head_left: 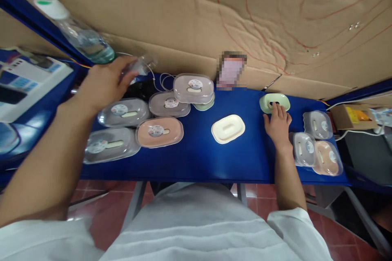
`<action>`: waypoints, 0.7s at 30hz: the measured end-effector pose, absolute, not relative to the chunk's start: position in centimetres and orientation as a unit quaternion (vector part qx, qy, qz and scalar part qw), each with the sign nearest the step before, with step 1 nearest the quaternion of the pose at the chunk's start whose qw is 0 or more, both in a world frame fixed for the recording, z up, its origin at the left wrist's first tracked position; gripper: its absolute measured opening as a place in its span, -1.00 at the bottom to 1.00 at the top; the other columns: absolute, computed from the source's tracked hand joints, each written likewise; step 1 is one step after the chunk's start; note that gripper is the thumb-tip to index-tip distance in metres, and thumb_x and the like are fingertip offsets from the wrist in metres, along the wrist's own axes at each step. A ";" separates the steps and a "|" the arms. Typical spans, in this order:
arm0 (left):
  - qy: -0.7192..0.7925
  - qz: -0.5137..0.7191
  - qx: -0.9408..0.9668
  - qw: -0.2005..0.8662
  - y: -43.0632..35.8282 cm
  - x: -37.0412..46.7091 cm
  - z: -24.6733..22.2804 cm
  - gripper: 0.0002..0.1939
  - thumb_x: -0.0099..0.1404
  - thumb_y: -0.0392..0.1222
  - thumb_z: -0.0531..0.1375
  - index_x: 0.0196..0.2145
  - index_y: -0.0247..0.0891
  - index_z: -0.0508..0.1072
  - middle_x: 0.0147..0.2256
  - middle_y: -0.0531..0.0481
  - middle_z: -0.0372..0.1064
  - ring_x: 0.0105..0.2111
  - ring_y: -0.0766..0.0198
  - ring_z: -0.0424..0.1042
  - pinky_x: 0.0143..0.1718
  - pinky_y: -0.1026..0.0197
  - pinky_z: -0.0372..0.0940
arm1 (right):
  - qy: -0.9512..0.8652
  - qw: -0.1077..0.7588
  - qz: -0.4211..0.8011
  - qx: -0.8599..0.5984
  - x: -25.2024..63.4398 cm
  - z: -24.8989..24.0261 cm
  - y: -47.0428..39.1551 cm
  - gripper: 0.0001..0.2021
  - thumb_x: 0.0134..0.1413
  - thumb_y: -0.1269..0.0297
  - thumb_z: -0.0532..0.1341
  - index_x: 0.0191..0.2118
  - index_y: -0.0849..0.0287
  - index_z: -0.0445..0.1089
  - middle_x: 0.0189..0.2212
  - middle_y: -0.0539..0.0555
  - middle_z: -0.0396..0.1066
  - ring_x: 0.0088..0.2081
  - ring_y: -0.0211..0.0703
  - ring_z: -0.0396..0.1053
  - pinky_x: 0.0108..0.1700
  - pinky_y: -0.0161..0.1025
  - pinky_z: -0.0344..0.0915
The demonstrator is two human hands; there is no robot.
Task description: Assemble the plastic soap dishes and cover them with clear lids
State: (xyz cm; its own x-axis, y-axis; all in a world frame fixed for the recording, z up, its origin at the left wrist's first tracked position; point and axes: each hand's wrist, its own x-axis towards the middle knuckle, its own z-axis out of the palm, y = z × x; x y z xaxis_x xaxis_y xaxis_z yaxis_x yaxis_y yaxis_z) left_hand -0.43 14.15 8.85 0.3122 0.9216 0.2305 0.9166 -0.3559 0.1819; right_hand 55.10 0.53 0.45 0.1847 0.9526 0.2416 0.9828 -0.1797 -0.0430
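The boxes' lids [124, 113] were clear glossy plastic; the cream tray [228, 129] and green tray [281, 100] looked matt plastic. The table [199, 155] was smooth blue, the backdrop [275, 20] rough cardboard.

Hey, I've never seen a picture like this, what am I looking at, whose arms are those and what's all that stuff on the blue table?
There is no machine here. A person wears a camera on the head, looking down at their own two bare arms. The left hand grips a small clear plastic piece near a water bottle. The right hand rests its fingertips on a green soap dish. On the blue table lie a cream soap dish and, on both sides, soap boxes with clear lids. Cardboard stands behind.
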 end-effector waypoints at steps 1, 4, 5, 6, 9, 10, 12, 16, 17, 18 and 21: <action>0.572 0.176 0.801 0.003 12.6 -0.3 9.7 0.01 0.50 0.57 -0.18 0.42 -0.38 0.28 0.26 -0.21 0.48 0.20 -0.13 0.55 0.22 -0.36 0.39 | -0.631 0.095 -0.076 -0.766 55.5 0.3 0.6 -0.46 0.50 0.16 0.05 0.42 0.33 0.30 0.33 0.44 0.39 0.37 0.39 0.25 0.31 0.32 0.16; 0.566 0.267 0.779 -0.027 6.5 0.4 11.8 -0.26 0.58 0.34 -0.01 0.48 -0.18 0.23 0.35 -0.07 0.41 0.26 -0.02 0.52 0.28 -0.17 0.41 | -0.669 0.126 -0.088 -0.727 54.3 0.7 -0.3 -0.57 0.53 0.12 0.06 0.27 0.18 0.48 0.14 0.31 0.55 0.16 0.27 0.42 0.26 0.25 0.15; 0.557 0.296 0.775 -0.041 4.3 0.7 12.1 -0.33 0.59 0.24 0.05 0.49 -0.10 0.22 0.39 -0.01 0.37 0.29 -0.01 0.49 0.29 -0.14 0.41 | -0.693 0.141 -0.092 -0.701 53.2 1.1 -0.9 -0.58 0.55 0.09 0.07 0.27 0.14 0.49 0.11 0.29 0.56 0.13 0.22 0.44 0.27 0.23 0.13; 0.553 0.320 0.768 -0.052 2.1 1.2 12.1 -0.37 0.58 0.15 0.11 0.50 -0.02 0.22 0.40 0.05 0.35 0.30 0.00 0.48 0.30 -0.12 0.42 | -0.723 0.154 -0.088 -0.668 51.9 1.6 -1.6 -0.59 0.55 0.09 0.08 0.28 0.11 0.49 0.10 0.26 0.56 0.11 0.19 0.45 0.27 0.20 0.12; 0.566 0.358 0.741 -0.042 -3.0 2.5 10.6 -0.32 0.52 -0.08 0.20 0.50 0.26 0.17 0.40 0.23 0.33 0.30 0.03 0.48 0.31 -0.07 0.45 | -0.817 0.152 -0.021 -0.555 47.6 2.6 -3.8 -0.59 0.56 0.17 0.12 0.39 -0.03 0.40 0.09 0.18 0.56 0.12 0.09 0.46 0.29 0.11 0.12; 0.556 0.367 0.745 -0.032 -4.2 2.9 9.7 -0.28 0.50 -0.14 0.21 0.50 0.30 0.14 0.40 0.24 0.33 0.30 0.01 0.48 0.29 -0.09 0.48 | -0.840 0.144 0.004 -0.523 46.4 2.7 -4.4 -0.57 0.55 0.22 0.13 0.42 -0.09 0.36 0.10 0.16 0.56 0.13 0.07 0.46 0.31 0.10 0.11; 0.532 0.379 0.757 -0.014 -5.8 3.6 7.7 -0.20 0.45 -0.23 0.24 0.50 0.33 0.13 0.40 0.20 0.32 0.29 -0.03 0.49 0.26 -0.15 0.53 | -0.867 0.132 0.032 -0.480 44.8 2.7 -5.1 -0.52 0.54 0.30 0.13 0.45 -0.16 0.30 0.14 0.13 0.54 0.18 0.06 0.44 0.35 0.11 0.08; 0.529 0.402 0.747 0.000 -7.0 4.7 5.0 -0.17 0.42 -0.33 0.27 0.50 0.30 0.16 0.36 0.12 0.38 0.25 -0.04 0.54 0.22 -0.17 0.56 | -0.885 0.126 0.043 -0.446 44.2 2.1 -5.4 -0.51 0.51 0.20 0.22 0.45 -0.09 0.29 0.29 0.18 0.46 0.34 0.16 0.34 0.42 0.20 0.03; 0.533 0.408 0.741 0.001 -7.1 5.0 4.8 -0.17 0.43 -0.34 0.27 0.49 0.30 0.16 0.35 0.12 0.39 0.24 -0.03 0.54 0.20 -0.17 0.57 | -0.886 0.126 0.042 -0.445 44.3 2.0 -5.4 -0.51 0.50 0.18 0.24 0.45 -0.07 0.30 0.31 0.19 0.45 0.36 0.17 0.32 0.43 0.20 0.03; 0.536 0.413 0.736 0.003 -7.2 5.2 4.7 -0.17 0.43 -0.34 0.26 0.49 0.30 0.17 0.35 0.12 0.39 0.24 -0.03 0.54 0.19 -0.16 0.59 | -0.885 0.126 0.039 -0.448 44.5 1.9 -5.4 -0.51 0.50 0.17 0.25 0.44 -0.06 0.31 0.32 0.19 0.44 0.37 0.16 0.32 0.43 0.20 0.03; 0.536 0.426 0.729 0.005 -7.3 5.9 4.7 -0.18 0.43 -0.36 0.26 0.49 0.29 0.18 0.34 0.12 0.39 0.22 -0.03 0.55 0.15 -0.16 0.62 | -0.875 0.117 0.013 -0.470 44.8 1.4 -5.5 -0.59 0.51 0.27 0.23 0.37 -0.09 0.38 0.26 0.15 0.51 0.28 0.09 0.42 0.39 0.16 0.09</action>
